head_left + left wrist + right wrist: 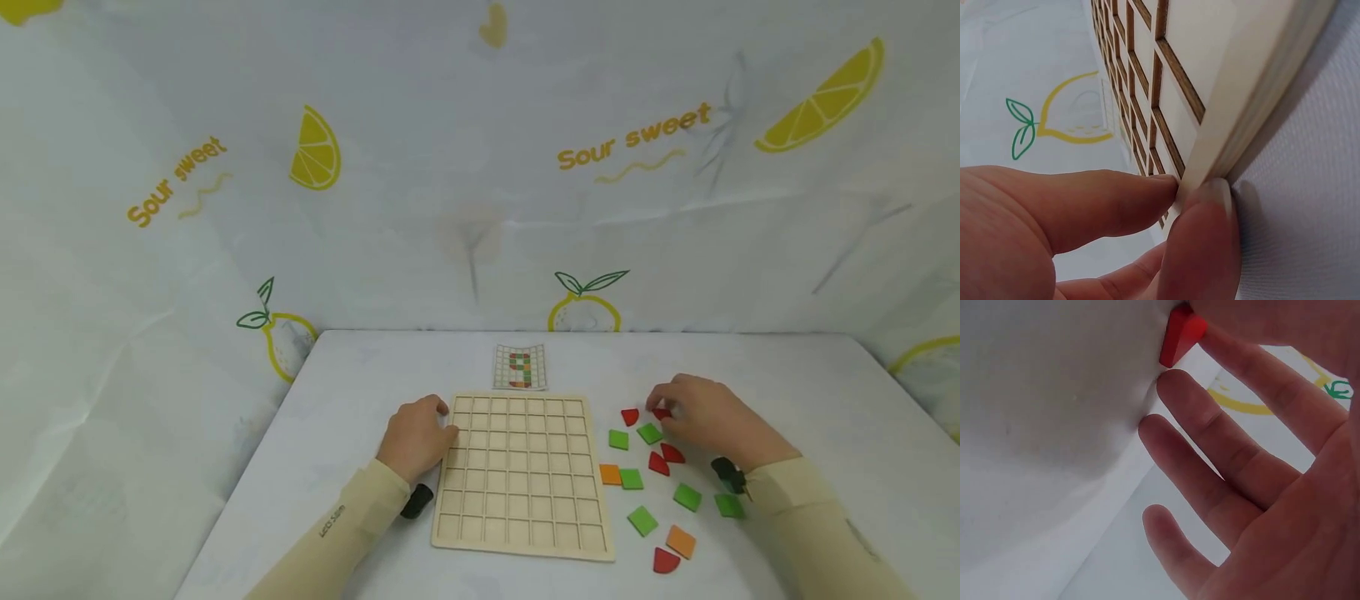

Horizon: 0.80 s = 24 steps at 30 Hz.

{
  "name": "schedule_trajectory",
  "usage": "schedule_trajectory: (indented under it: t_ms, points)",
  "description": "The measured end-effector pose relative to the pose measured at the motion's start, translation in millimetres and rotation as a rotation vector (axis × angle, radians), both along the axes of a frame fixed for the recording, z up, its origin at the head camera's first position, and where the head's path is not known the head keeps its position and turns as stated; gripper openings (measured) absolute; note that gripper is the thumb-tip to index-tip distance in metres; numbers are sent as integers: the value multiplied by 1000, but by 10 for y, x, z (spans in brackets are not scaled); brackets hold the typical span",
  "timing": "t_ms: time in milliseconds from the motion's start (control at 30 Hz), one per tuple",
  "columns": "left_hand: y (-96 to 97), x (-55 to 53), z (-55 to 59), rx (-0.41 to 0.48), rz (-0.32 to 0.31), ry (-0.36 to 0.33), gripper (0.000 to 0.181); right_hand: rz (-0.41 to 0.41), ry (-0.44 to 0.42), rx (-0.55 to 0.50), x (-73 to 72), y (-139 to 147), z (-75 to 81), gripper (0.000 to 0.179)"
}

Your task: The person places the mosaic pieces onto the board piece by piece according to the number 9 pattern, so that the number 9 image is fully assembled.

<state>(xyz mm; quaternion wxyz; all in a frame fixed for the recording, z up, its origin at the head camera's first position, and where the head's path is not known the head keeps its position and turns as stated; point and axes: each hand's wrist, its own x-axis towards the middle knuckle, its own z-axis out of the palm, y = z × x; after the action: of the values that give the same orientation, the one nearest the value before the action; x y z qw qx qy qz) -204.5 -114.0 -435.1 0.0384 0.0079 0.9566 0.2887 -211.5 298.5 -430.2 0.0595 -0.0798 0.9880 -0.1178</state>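
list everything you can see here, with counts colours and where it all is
board: 1, pale wood, gridded, on the table
card: 1, pale with coloured pattern, behind the board
red pieces: 5, red, curved-edged, right of the board
green squares: 6, green, right of the board
orange squares: 2, orange, right of the board
table: 1, white, under the board
backdrop: 1, white with lemon prints, behind the table
wrist cameras: 2, black, at the wrists
sleeves: 2, beige, on both arms
left grip: 1, bare, pinching the board's left edge
right grip: 1, bare, at one red piece
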Motion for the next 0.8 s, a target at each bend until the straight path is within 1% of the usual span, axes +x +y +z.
schedule_trajectory:
  t_ms: [67,167,300,467,667,800]
  points:
    - [-2,1,5,1,2,-4,33,-13,-9,0,-3,22,7,21]
    - [-6,1,4,0,1,-4,33,-41,-38,6,1,70,23,27]
    - [-8,-4,-2,10,-6,-2,32,-43,-51,11,11,153,63,32]
    - [-2,-7,3,8,-12,-8,33,-39,-32,2,20,206,60,27]
    - [-17,-16,-3,9,-16,-23,34,-58,-51,-14,14,201,41,24]
    - [-19,-22,-7,19,-23,-36,34,-47,-28,-7,10,215,31,23]
